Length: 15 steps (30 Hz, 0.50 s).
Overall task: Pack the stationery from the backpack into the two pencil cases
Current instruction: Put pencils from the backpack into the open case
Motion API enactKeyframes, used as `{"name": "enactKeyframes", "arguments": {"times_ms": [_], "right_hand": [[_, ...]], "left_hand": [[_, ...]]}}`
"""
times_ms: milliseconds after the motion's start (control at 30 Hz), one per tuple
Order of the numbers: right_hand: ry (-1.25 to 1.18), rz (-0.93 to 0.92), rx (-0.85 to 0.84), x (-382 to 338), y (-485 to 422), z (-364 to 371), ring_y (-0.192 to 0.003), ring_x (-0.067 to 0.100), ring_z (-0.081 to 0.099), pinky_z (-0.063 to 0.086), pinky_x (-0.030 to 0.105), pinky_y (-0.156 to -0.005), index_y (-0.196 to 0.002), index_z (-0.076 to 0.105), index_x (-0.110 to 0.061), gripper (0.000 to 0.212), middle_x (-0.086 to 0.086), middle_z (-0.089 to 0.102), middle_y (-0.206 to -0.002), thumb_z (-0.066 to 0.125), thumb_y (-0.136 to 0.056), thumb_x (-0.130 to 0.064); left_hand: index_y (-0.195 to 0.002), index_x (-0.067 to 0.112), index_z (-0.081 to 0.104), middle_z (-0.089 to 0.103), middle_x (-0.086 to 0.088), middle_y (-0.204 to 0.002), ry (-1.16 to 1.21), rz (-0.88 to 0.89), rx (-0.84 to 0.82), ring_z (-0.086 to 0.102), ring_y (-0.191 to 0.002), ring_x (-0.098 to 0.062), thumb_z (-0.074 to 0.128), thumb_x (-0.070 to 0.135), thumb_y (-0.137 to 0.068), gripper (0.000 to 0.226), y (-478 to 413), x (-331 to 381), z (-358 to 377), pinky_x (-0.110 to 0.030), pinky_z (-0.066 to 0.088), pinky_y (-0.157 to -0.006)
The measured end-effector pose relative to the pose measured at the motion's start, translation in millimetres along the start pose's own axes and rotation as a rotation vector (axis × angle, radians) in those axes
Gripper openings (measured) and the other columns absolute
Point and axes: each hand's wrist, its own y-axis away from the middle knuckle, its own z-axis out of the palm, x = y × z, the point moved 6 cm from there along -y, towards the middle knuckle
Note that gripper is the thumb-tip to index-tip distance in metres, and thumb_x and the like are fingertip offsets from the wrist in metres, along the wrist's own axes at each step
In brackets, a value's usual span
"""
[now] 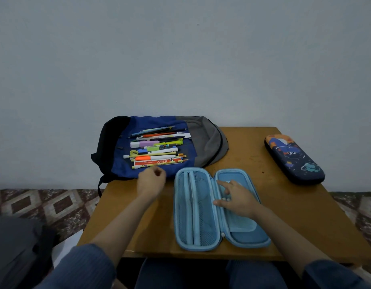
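A blue, grey and black backpack [117, 163] lies flat at the table's far left, with several pens, pencils, highlighters and a ruler [157, 149] spread on top of it. A light blue pencil case [198, 209] lies open in front of me, with a mesh pocket in its left half. My right hand [236, 199] rests inside the right half with its fingers spread. My left hand [151, 180] hovers at the backpack's near edge, fingers loosely curled and holding nothing. A dark blue space-print pencil case [293, 159] lies closed at the far right.
The small brown wooden table [295, 215] stands against a plain pale wall. Patterned floor tiles [44, 205] show on both sides. A dark object [15, 251] sits on the floor at lower left.
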Motion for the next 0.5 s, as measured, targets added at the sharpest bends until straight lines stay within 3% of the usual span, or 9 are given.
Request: {"name": "enactKeyframes", "arguments": {"times_ms": [100, 167, 233, 300, 400, 500], "right_hand": [[-0.019, 0.000, 0.001, 1.4, -0.2, 3.2, -0.118, 0.020, 0.046, 0.040, 0.031, -0.094, -0.148, 0.022, -0.023, 0.077, 0.007, 0.045, -0.125, 0.060, -0.086, -0.047], [-0.024, 0.007, -0.006, 1.8, -0.8, 4.8, -0.116, 0.020, 0.046, 0.039, 0.030, -0.092, -0.149, 0.021, -0.025, 0.077, 0.004, 0.043, -0.119, 0.059, -0.086, -0.047], [-0.029, 0.005, -0.004, 1.3, -0.7, 5.4, -0.102, 0.013, 0.044, 0.037, 0.025, -0.084, -0.149, 0.019, -0.026, 0.076, -0.004, 0.037, -0.108, 0.058, -0.087, -0.046], [-0.034, 0.003, 0.006, 1.8, -1.2, 6.1, -0.096, 0.007, 0.038, 0.034, 0.022, -0.080, -0.149, 0.019, -0.026, 0.075, -0.006, 0.034, -0.104, 0.058, -0.088, -0.046], [-0.027, 0.005, 0.018, 2.4, -1.5, 6.7, -0.094, 0.006, 0.037, 0.033, 0.021, -0.078, -0.149, 0.019, -0.026, 0.074, -0.005, 0.034, -0.103, 0.057, -0.088, -0.046], [-0.010, 0.009, 0.018, 2.0, -1.7, 7.6, -0.093, 0.006, 0.037, 0.032, 0.021, -0.077, -0.149, 0.018, -0.026, 0.074, -0.005, 0.033, -0.102, 0.056, -0.089, -0.047]], "left_hand": [[-0.115, 0.004, 0.056, 0.054, -0.011, -0.120, -0.296, 0.188, 0.136, 0.052, -0.104, -0.024, 0.053, 0.012, -0.091, 0.026, -13.5, -11.3, -15.7, -0.033, 0.047, -0.079], [-0.126, 0.003, 0.049, 0.046, -0.014, -0.134, -0.406, 0.215, 0.146, 0.043, -0.121, -0.028, 0.053, 0.012, -0.091, 0.037, -24.3, -23.6, -20.3, -0.041, 0.044, -0.095], [-0.138, 0.005, 0.039, 0.040, -0.014, -0.143, -0.469, 0.183, 0.103, 0.036, -0.131, -0.030, 0.048, 0.017, -0.095, 0.045, -34.8, -35.9, -21.9, -0.044, 0.039, -0.103], [-0.141, 0.008, 0.034, 0.045, -0.015, -0.140, -0.518, 0.162, 0.054, 0.039, -0.129, -0.031, 0.039, 0.023, -0.099, 0.045, -40.6, -42.5, -21.1, -0.043, 0.039, -0.100], [-0.132, 0.007, 0.046, 0.057, -0.015, -0.123, -0.579, 0.188, 0.096, 0.048, -0.115, -0.031, 0.037, 0.024, -0.100, 0.037, -40.9, -40.2, -24.1, -0.041, 0.043, -0.087], [-0.128, 0.008, 0.050, 0.051, -0.013, -0.126, -0.675, 0.176, 0.087, 0.042, -0.119, -0.028, 0.042, 0.024, -0.098, 0.035, -43.1, -42.5, -23.0, -0.040, 0.041, -0.093]]}}
